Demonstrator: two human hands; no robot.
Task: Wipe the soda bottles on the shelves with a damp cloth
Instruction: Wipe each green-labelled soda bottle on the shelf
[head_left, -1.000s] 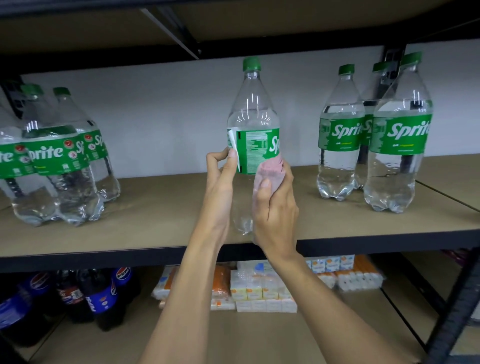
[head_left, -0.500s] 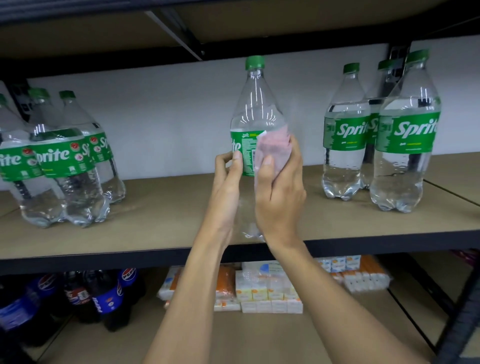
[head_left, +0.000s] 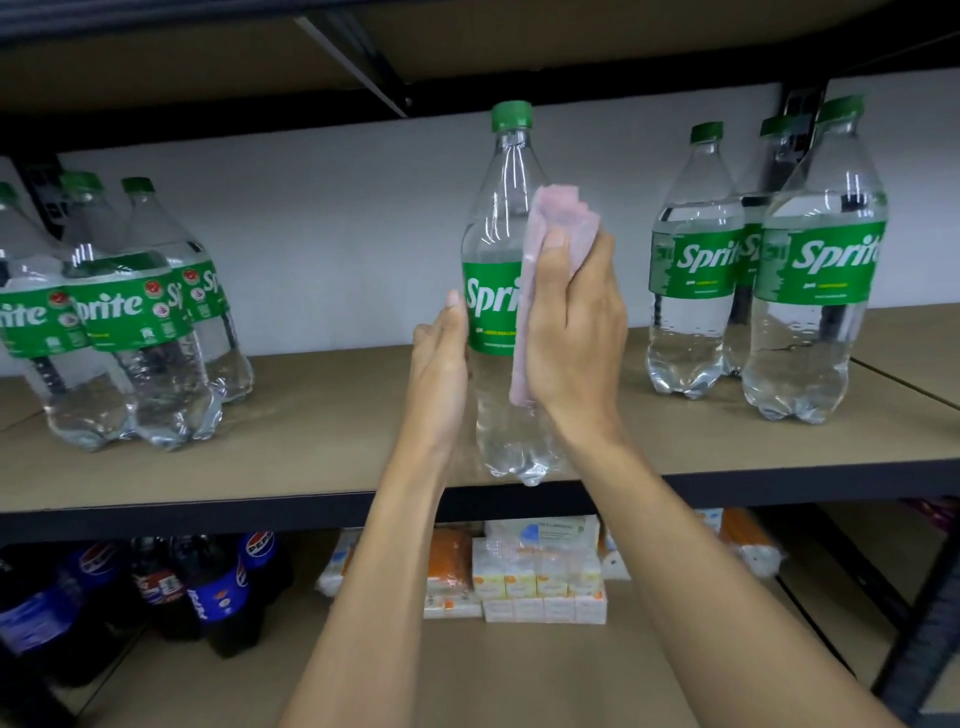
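Fingers (head_left: 556, 241) of the right hand (head_left: 576, 332) are curled tight on the pink cloth (head_left: 563, 218), pressing it on the Sprite bottle (head_left: 498, 208). The left hand (head_left: 441, 374) touches the bottle's side; its fingertips hide behind, so I cannot tell if they curl. The bottle seems to stand at the front edge of the shelf (head_left: 311, 415). It looks full, heavy and slippery when wet, so hold its middle.
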